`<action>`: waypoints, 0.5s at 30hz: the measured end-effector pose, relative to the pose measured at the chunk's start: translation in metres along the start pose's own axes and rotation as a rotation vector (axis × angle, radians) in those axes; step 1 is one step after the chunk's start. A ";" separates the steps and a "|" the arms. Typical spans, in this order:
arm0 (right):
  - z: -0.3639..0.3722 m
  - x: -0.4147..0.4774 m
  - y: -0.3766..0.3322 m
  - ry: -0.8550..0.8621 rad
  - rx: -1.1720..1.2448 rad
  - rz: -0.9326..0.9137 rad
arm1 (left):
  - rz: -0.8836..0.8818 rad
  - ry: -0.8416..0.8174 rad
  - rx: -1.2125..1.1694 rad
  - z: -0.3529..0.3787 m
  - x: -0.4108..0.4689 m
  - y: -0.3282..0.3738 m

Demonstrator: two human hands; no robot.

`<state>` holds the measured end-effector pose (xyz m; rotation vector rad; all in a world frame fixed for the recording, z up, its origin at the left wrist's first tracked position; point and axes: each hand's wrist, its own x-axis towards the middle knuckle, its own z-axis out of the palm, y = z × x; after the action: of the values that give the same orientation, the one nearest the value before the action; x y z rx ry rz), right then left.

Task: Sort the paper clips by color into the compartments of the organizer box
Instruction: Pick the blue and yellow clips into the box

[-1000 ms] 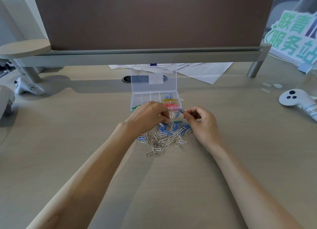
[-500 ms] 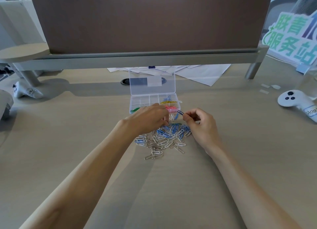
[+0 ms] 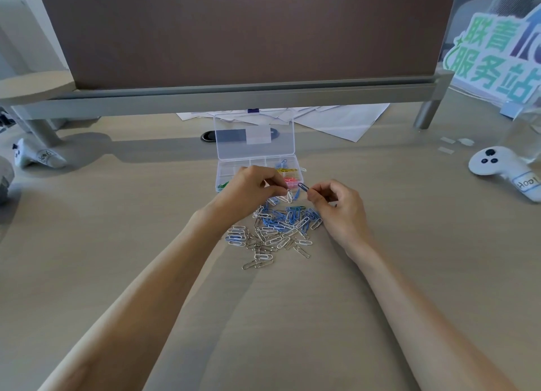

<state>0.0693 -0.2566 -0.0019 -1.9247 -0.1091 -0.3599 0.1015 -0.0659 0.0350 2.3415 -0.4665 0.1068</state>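
green sign [image 3: 494, 54]: "联青" over "服务站" | white controller label [image 3: 527, 184]: reads roughly "Hool"

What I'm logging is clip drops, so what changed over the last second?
Nothing plainly moved. The right hand keeps its grip on the blue paper clip; the left hand stays at the far edge of the pile, before the organizer box.

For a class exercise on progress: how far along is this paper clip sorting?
Done: green clips, yellow clips and pink clips lie in separate compartments of the organizer box. In hand: the right hand pinches a blue clip; the left hand pinches a white clip. Left: the blue, white and silver pile.
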 end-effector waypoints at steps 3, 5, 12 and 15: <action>0.002 0.004 -0.001 0.007 0.003 0.003 | -0.015 0.035 -0.048 -0.002 0.000 -0.001; 0.004 0.012 -0.003 0.026 -0.031 -0.002 | -0.016 0.094 -0.035 -0.006 0.005 -0.002; 0.019 0.060 -0.011 0.098 -0.337 -0.070 | -0.077 0.289 0.185 -0.011 0.056 -0.020; 0.025 0.073 -0.002 0.057 -0.450 -0.090 | -0.122 0.309 0.228 -0.004 0.071 -0.023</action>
<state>0.1430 -0.2395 0.0139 -2.3561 -0.0825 -0.5339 0.1760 -0.0690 0.0374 2.5088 -0.1647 0.4781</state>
